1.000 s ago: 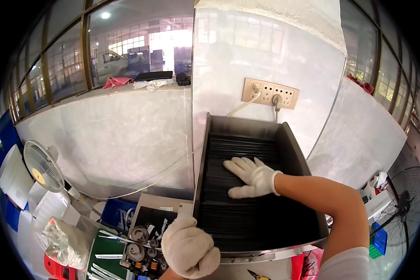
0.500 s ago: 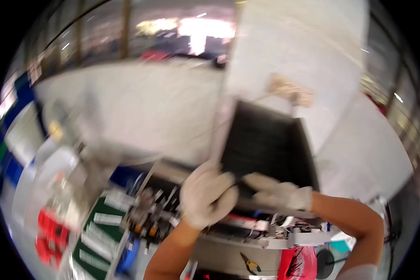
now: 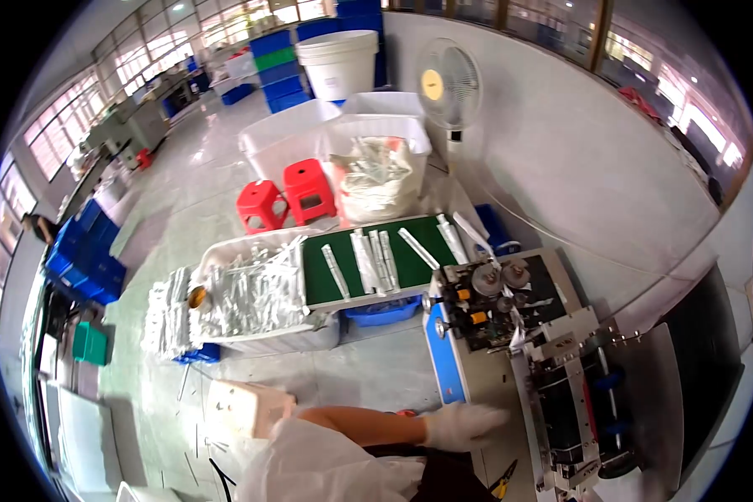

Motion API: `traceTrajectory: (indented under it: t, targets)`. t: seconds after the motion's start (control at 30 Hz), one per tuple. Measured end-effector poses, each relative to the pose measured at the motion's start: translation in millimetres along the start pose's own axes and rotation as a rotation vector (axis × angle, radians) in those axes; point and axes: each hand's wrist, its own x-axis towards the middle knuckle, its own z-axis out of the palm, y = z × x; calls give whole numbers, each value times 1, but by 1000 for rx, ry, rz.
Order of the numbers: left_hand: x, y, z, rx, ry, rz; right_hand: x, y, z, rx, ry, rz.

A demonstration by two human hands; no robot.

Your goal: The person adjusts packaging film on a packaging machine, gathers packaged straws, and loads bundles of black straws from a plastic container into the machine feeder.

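My left hand [image 3: 464,427], in a white glove, hovers over the front edge of the machine bench [image 3: 498,389]. Motion blur smears its fingers, so I cannot tell whether they are open or closed. Close below it on the bench lie pliers with yellow and black handles [image 3: 503,484]. To its right stands a machine with metal plates and dark rollers [image 3: 560,410]. My right hand is out of the picture.
A green conveyor belt [image 3: 356,249] carries several slim white packets toward a bin heaped with similar packets [image 3: 255,289]. Behind are red stools [image 3: 308,188], a stuffed sack [image 3: 381,184] and a standing fan [image 3: 449,84]. A pale stool [image 3: 247,407] stands on the floor.
The view has swung left, bringing the conveyor and floor into sight. Earlier both gloved hands were at the machine; now only the left shows, at the bench's front edge.
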Motion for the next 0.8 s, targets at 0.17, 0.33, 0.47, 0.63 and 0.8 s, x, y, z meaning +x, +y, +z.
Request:
traceTrajectory:
  t: [0.17,0.33,0.47,0.63,0.8]
  targets:
    - [-108,-17,10,39,-364,-380,-55,33,78,540,-388,80]
    - [-123,-2,8,247,-332,-455,-78,9,162,876,-576,565]
    - [-127,-25,5,271,-405,-396,-124,-20,209,1107,-646,778]
    - [-143,-56,-20,168,-379,-390,-140,-52,264,1083,-776,1013]
    - [-219,-138,-79,-102,-82,-620,-119,-115,348,943,-903,969]
